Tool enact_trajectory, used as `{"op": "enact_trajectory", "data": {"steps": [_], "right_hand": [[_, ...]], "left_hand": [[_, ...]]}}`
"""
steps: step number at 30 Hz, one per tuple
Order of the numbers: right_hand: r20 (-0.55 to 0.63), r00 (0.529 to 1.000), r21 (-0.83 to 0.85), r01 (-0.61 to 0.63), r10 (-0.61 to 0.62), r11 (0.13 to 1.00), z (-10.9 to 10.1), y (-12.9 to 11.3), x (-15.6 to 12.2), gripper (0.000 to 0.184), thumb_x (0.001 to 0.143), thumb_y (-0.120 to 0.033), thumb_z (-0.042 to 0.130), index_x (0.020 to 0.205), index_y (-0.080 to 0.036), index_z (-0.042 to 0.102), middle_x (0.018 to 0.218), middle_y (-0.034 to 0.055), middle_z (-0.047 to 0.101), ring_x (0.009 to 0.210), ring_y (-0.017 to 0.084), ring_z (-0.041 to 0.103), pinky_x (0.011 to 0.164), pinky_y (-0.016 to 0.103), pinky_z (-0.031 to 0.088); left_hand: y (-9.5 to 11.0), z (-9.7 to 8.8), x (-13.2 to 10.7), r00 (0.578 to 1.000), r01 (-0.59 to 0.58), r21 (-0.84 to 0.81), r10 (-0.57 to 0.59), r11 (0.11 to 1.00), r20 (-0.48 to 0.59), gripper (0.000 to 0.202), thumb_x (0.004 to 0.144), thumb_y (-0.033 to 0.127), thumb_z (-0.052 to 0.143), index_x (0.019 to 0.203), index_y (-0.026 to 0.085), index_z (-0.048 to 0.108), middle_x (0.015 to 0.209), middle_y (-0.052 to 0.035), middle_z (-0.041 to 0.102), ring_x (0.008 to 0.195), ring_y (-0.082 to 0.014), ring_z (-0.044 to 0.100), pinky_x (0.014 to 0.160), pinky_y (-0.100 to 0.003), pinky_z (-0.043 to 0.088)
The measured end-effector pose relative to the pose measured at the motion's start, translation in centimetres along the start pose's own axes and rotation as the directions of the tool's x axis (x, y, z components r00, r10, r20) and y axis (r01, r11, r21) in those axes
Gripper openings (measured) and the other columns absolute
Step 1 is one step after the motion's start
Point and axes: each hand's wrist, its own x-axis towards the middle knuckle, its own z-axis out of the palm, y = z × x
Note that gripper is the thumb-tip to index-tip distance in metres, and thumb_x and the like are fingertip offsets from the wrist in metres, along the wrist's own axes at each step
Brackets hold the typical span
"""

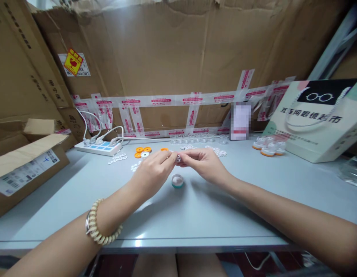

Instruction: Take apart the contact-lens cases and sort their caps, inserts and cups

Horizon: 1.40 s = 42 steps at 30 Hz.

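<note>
My left hand (155,169) and my right hand (207,163) meet over the middle of the table, fingertips pinched together. Between them is a small white round piece with dark gaps (178,158), mostly covered by the fingers; both hands appear to grip it. Just below, a small round clear container with a teal base (177,181) stands on the table. Beyond my left hand lie orange rings (142,150), a white ring (144,154) and small white discs (135,167). Piles of small white pieces (217,151) lie behind my right hand.
A row of clear cups (192,138) lines the back by a cardboard box (167,50). At left are a power strip (98,147) and an opened carton (28,169). Orange-based clear containers (269,146), a phone-like upright object (241,121) and a paper bag (314,119) stand right.
</note>
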Motion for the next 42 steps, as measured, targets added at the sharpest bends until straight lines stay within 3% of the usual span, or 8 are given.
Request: {"op": "enact_trajectory", "data": {"steps": [5,14,23,28,33,38,41,42], "right_hand": [[0.029,0.999,-0.071,0.044,-0.042,0.997,-0.2,0.4,0.0,0.022,0.075,-0.034,0.059,0.087,-0.021,0.073,0.078,0.0036,0.071,0.077,0.018,0.065,0.077,0.036,0.052],[0.011,0.998,0.125,-0.064,0.063,0.990,-0.1,0.5,0.2,0.024,0.066,-0.039,0.067,0.079,-0.020,0.074,0.071,0.0032,0.070,0.069,0.015,0.065,0.072,0.033,0.053],[-0.003,0.991,0.208,-0.127,0.130,0.970,0.0,0.7,0.1,0.022,0.063,-0.038,0.070,0.073,-0.017,0.073,0.064,0.0018,0.068,0.065,0.013,0.063,0.071,0.030,0.052],[-0.003,0.966,0.270,-0.248,0.258,0.930,0.1,0.7,0.3,0.020,0.062,-0.034,0.071,0.070,-0.015,0.070,0.063,0.0007,0.067,0.063,0.011,0.063,0.069,0.025,0.052],[0.029,0.922,0.299,-0.377,0.386,0.877,0.3,0.8,0.3,0.014,0.062,-0.028,0.071,0.063,-0.015,0.066,0.059,0.0006,0.066,0.058,0.009,0.062,0.064,0.022,0.051],[-0.099,0.936,0.245,-0.306,0.338,0.920,-1.2,0.8,1.5,0.014,0.060,-0.026,0.072,0.062,-0.015,0.065,0.060,0.0033,0.067,0.058,0.012,0.062,0.064,0.027,0.052],[-0.298,0.932,0.171,-0.162,0.207,0.972,-4.3,1.2,2.8,0.017,0.060,-0.028,0.073,0.071,-0.017,0.066,0.065,-0.0001,0.066,0.061,0.010,0.060,0.070,0.025,0.050],[-0.391,0.913,0.064,-0.101,0.118,0.993,-5.5,1.6,3.2,0.019,0.060,-0.030,0.072,0.072,-0.016,0.066,0.066,0.0005,0.066,0.061,0.011,0.059,0.069,0.026,0.049]], "left_hand": [[0.0,0.1,-0.2,1.000,-0.019,0.005,0.019,1.000,0.015,0.017,0.089,0.012,0.041,0.091,0.013,0.057,0.077,-0.0054,0.063,0.070,-0.0147,0.059,0.064,-0.026,0.048],[0.2,0.1,-0.2,0.999,-0.040,0.048,0.039,0.998,0.022,0.017,0.087,0.010,0.041,0.094,0.011,0.057,0.076,-0.0059,0.061,0.066,-0.0155,0.054,0.062,-0.027,0.047],[0.2,0.1,-0.4,0.999,-0.041,0.074,0.039,0.996,0.031,0.015,0.088,0.012,0.042,0.092,0.012,0.057,0.076,-0.0054,0.061,0.067,-0.0151,0.053,0.065,-0.027,0.045],[0.0,0.4,-0.4,0.999,-0.032,0.002,0.032,0.999,-0.008,0.012,0.088,0.015,0.045,0.090,0.013,0.057,0.079,-0.0053,0.063,0.070,-0.0150,0.056,0.065,-0.027,0.046],[-0.2,0.9,-0.2,0.992,-0.031,-0.120,0.016,0.992,-0.125,0.009,0.086,0.015,0.049,0.092,0.013,0.057,0.080,-0.0053,0.065,0.072,-0.0143,0.058,0.065,-0.026,0.047],[-0.7,0.4,0.0,0.969,-0.022,-0.152,-0.016,0.988,-0.246,0.014,0.082,0.013,0.057,0.095,0.014,0.057,0.081,-0.0050,0.066,0.073,-0.0139,0.060,0.067,-0.027,0.049],[-1.0,0.2,0.1,0.952,0.031,-0.208,-0.092,0.978,-0.293,0.016,0.080,0.013,0.059,0.096,0.015,0.058,0.081,-0.0042,0.065,0.075,-0.0130,0.060,0.069,-0.026,0.051],[-1.0,0.2,0.1,0.948,0.043,-0.227,-0.111,0.973,-0.298,0.016,0.080,0.013,0.059,0.096,0.015,0.058,0.082,-0.0040,0.065,0.074,-0.0124,0.060,0.068,-0.025,0.051]]}}
